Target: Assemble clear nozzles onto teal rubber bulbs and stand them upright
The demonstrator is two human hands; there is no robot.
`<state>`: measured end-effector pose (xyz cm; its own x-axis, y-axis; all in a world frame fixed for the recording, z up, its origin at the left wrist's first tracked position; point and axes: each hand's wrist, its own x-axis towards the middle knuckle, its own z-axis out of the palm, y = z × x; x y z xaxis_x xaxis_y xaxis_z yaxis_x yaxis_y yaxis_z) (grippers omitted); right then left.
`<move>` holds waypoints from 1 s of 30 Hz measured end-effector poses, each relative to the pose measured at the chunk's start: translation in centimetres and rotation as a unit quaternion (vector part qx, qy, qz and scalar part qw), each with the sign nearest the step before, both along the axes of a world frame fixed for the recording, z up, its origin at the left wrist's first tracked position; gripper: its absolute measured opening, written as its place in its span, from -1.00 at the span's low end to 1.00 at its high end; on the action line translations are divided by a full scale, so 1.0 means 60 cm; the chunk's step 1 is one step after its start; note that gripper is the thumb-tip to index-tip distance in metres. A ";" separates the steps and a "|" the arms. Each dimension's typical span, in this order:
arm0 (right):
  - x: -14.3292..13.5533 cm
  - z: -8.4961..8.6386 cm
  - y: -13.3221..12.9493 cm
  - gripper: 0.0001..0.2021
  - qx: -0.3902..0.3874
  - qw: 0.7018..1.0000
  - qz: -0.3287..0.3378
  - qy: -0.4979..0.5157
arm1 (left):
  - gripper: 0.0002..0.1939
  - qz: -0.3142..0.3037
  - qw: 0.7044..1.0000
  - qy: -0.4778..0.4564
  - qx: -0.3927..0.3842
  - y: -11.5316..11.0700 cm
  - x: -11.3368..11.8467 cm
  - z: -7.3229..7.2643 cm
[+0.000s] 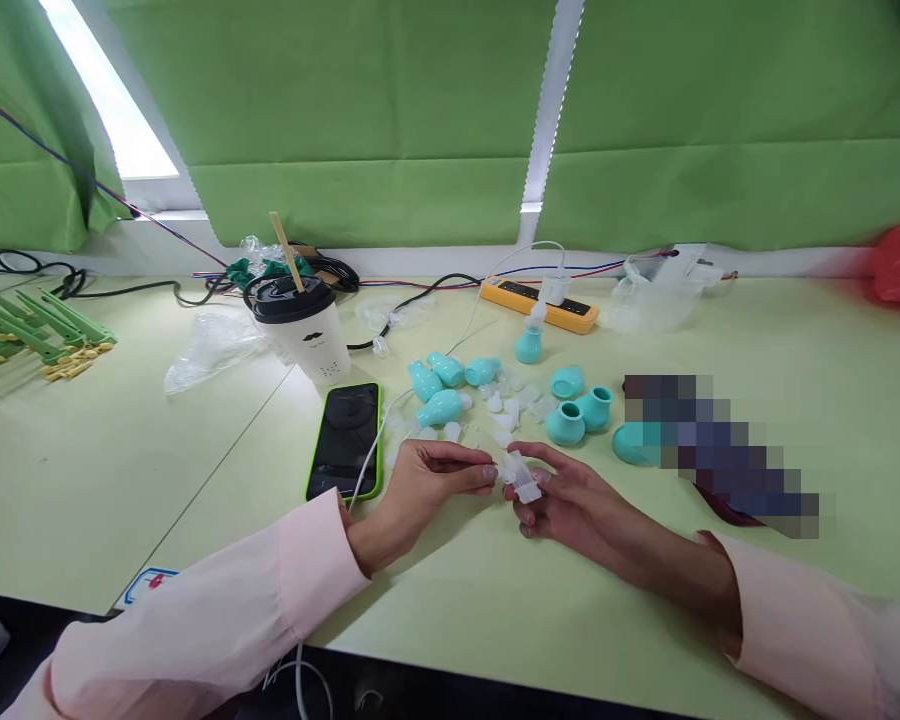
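Observation:
Between my hands, above the table's front part, is a small translucent white plastic piece [523, 480]. The fingers of my right hand [570, 500] are closed round it. My left hand [431, 485] pinches thumb and forefinger together at its left end; whatever lies between those fingertips is mostly hidden. Just beyond are scattered translucent white bits [506, 405]. Several turquoise bulb-shaped pieces [441, 408] lie on their sides behind my left hand. Open-necked turquoise pieces [566, 424] stand behind my right hand, and another turquoise bulb [529, 345] with a clear top stands farther back.
A green-cased phone [345, 440] lies left, a white cable across it. Behind it stands a lidded paper cup [307, 335] with a stick. An orange power strip [540, 305] and plastic bag [656, 290] lie at the back. A pixelated object [720, 455] is right; green strips [30, 330] far left.

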<state>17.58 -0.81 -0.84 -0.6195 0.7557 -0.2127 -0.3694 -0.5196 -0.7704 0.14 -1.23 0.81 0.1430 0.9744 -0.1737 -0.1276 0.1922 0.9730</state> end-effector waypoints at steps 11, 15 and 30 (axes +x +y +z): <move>0.000 -0.004 -0.009 -0.76 0.073 0.997 -0.023 -0.026 | -0.92 0.027 0.996 0.036 0.079 -0.004 0.003 0.000; -0.001 0.000 -0.009 -0.75 0.087 0.995 -0.021 -0.037 | -0.91 0.030 0.995 0.037 0.083 -0.006 0.003 0.000; 0.002 -0.009 -0.005 -0.71 0.133 0.989 -0.010 -0.061 | -0.87 0.045 0.997 0.033 0.059 -0.007 0.004 0.007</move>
